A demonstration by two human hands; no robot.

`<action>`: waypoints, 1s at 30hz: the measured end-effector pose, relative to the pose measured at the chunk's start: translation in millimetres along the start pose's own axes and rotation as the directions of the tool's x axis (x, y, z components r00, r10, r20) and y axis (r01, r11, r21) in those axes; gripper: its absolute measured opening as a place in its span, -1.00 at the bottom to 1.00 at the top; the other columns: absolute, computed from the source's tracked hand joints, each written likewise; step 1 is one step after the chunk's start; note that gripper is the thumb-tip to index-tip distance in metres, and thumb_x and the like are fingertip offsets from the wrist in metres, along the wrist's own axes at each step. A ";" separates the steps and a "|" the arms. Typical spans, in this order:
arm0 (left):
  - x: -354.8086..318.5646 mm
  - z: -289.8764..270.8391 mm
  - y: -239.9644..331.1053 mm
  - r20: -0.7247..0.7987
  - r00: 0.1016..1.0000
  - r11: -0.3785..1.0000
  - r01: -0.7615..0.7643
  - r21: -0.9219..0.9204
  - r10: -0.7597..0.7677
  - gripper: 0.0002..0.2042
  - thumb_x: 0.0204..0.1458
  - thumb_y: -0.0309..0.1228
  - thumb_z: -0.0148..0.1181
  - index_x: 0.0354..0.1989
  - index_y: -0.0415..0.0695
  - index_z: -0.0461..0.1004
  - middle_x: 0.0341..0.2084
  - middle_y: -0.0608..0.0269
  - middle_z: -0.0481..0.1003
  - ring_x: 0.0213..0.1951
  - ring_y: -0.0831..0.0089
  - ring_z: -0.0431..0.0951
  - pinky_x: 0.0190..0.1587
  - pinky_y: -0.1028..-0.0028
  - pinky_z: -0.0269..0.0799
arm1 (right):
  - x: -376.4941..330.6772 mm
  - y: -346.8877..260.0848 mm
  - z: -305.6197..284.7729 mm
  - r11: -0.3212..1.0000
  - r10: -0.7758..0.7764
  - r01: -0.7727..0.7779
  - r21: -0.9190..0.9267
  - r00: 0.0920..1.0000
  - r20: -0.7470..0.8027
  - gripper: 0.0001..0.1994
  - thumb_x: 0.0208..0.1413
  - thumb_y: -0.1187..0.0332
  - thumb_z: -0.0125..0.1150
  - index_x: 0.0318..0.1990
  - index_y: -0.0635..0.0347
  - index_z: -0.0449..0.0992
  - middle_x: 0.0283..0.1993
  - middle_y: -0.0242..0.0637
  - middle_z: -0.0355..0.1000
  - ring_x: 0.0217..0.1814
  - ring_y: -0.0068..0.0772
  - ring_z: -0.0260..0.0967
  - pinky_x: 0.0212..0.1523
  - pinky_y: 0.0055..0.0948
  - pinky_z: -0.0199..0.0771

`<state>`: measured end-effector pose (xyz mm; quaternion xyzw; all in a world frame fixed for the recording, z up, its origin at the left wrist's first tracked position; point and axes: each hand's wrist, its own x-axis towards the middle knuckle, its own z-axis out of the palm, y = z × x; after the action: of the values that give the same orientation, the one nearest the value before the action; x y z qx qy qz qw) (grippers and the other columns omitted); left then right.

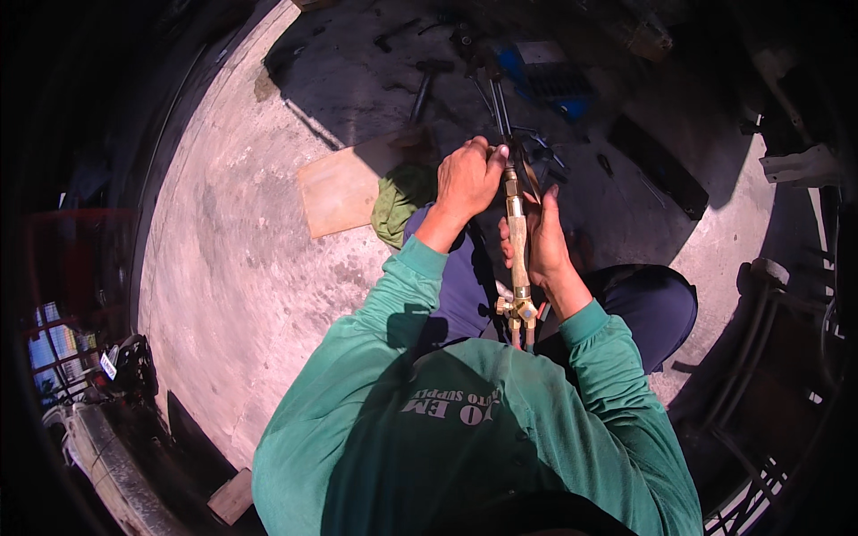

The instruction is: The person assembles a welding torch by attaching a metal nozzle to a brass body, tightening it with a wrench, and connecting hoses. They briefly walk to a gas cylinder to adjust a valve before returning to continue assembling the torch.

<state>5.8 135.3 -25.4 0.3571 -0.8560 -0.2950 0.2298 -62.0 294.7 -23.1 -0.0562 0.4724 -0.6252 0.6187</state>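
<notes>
to the right of the pale board (332, 195), a brass torch (519, 255) is lying lengthwise between the two hands, the left hand (469, 181) clamping its grip on the neck while the right hand (543, 239) is curling behind the handle, though whether that grip is pressing tight i cannot tell. the metal is probably feeling stiff, a little slick and heavier toward the valves (517, 310), with the hoses (524, 338) likely dragging there, so the handle's middle is offering the steadiest hold.
</notes>
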 end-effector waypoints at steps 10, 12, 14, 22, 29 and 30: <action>-23.5 86.6 -62.0 -0.024 0.999 0.999 0.046 -0.005 -0.046 -0.65 0.19 -0.10 0.18 -0.36 -0.18 0.58 -0.52 -0.19 0.56 -0.38 -0.21 0.60 -0.28 -0.01 0.53 | 24.6 30.8 -29.4 0.975 0.215 -0.206 0.083 0.969 -0.122 -0.17 0.19 -0.55 -0.54 0.05 0.02 0.31 -0.49 -0.34 0.36 -0.62 -0.43 0.25 -0.60 -0.38 0.35; -24.0 90.3 -72.3 0.028 0.998 0.998 -0.053 0.015 0.053 -0.68 0.21 -0.14 0.17 -0.32 -0.19 0.56 -0.48 -0.18 0.57 -0.34 -0.20 0.60 -0.26 0.01 0.53 | 22.5 32.1 -31.0 0.974 0.216 -0.206 0.092 0.969 -0.120 -0.17 0.21 -0.53 -0.55 0.04 0.06 0.31 -0.48 -0.34 0.36 -0.61 -0.43 0.27 -0.59 -0.37 0.37; -22.6 92.8 -85.3 0.076 0.988 0.991 -0.132 0.008 0.131 -0.68 0.23 -0.15 0.14 -0.29 -0.21 0.56 -0.44 -0.16 0.58 -0.32 -0.17 0.60 -0.23 0.04 0.53 | 22.6 30.4 -28.7 0.976 0.216 -0.211 0.055 0.966 -0.139 -0.16 0.21 -0.53 -0.54 0.04 0.09 0.31 -0.47 -0.32 0.37 -0.60 -0.45 0.27 -0.58 -0.39 0.39; -24.1 91.9 -70.1 0.034 0.998 0.998 0.046 -0.045 -0.045 -0.67 0.19 -0.14 0.19 -0.39 -0.19 0.57 -0.48 -0.17 0.56 -0.33 -0.15 0.60 -0.29 0.06 0.51 | 23.5 33.7 -34.6 0.981 0.194 -0.194 0.016 0.974 -0.118 -0.09 0.18 -0.56 -0.51 0.12 0.16 0.32 -0.39 -0.25 0.42 -0.56 -0.40 0.35 -0.54 -0.37 0.47; -20.3 69.1 -52.0 -0.049 0.997 0.981 0.047 -0.187 -0.057 -0.66 0.17 -0.19 0.22 -0.48 -0.25 0.53 -0.59 -0.20 0.50 -0.41 -0.18 0.57 -0.36 0.03 0.45 | 21.5 24.9 -26.6 0.975 0.211 -0.209 0.070 0.977 -0.021 -0.07 0.15 -0.59 -0.54 0.19 0.10 0.27 -0.34 -0.17 0.45 -0.51 -0.30 0.41 -0.50 -0.29 0.54; -19.1 66.6 -49.6 -0.066 0.996 0.977 0.042 -0.210 -0.057 -0.65 0.17 -0.19 0.22 -0.49 -0.26 0.52 -0.60 -0.20 0.50 -0.42 -0.18 0.57 -0.37 0.03 0.44 | 21.5 24.6 -26.9 0.974 0.215 -0.214 0.073 0.977 -0.005 -0.07 0.15 -0.59 -0.54 0.20 0.08 0.27 -0.35 -0.17 0.44 -0.52 -0.31 0.40 -0.51 -0.29 0.52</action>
<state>1.4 143.9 -110.0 0.3624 -0.8025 -0.3756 0.2891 -66.7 296.2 -65.1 0.0214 0.4567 -0.5717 0.6812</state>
